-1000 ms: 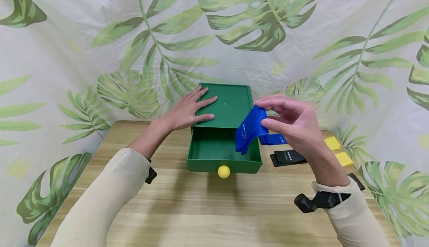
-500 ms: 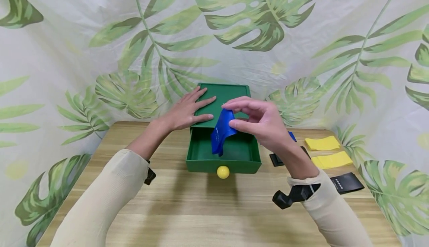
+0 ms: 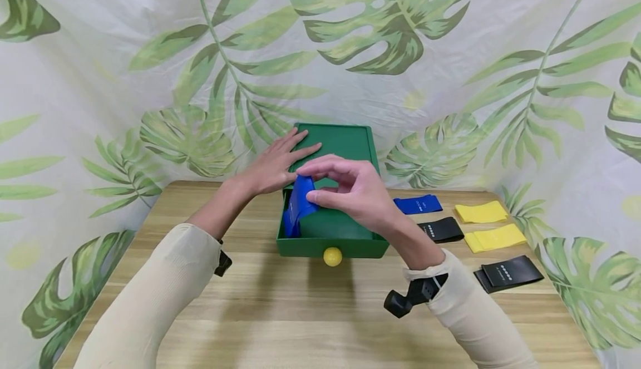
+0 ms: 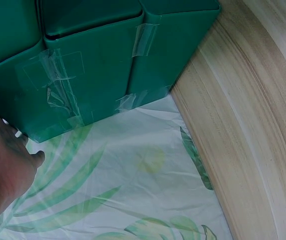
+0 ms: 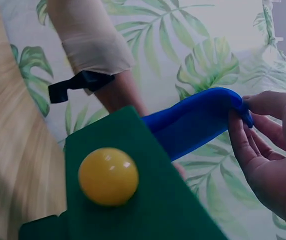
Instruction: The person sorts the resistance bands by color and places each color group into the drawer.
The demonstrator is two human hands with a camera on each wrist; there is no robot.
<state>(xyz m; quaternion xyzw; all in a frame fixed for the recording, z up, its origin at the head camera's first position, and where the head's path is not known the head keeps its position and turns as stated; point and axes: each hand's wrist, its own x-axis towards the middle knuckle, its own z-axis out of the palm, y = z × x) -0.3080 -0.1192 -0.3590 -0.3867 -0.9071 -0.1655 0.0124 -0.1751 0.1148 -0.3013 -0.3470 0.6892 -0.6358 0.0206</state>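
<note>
In the head view my left hand [image 3: 265, 170] rests with spread, straight fingers on the left side of the green box's top [image 3: 345, 139]. Below that top, a green drawer [image 3: 302, 248] with a round yellow knob [image 3: 333, 256] stands pulled out. My right hand [image 3: 353, 191] pinches a folded blue resistance band [image 3: 299, 207] between thumb and fingers. The band hangs over the drawer's left end, its lower part behind the front wall. From the right wrist view, the blue band [image 5: 193, 122] slopes down from the fingertips behind the drawer front [image 5: 158, 200].
Right of the box lie another blue band [image 3: 419, 204], a black band [image 3: 442, 229], two yellow bands [image 3: 482, 212] and a second black band [image 3: 511, 274]. A leaf-patterned cloth [image 3: 425, 96] hangs behind the wooden table [image 3: 280, 313].
My right hand has carried the blue band leftward across the drawer and lowered it at the left end. The bands on the right have come into fuller view. My left hand has stayed put.
</note>
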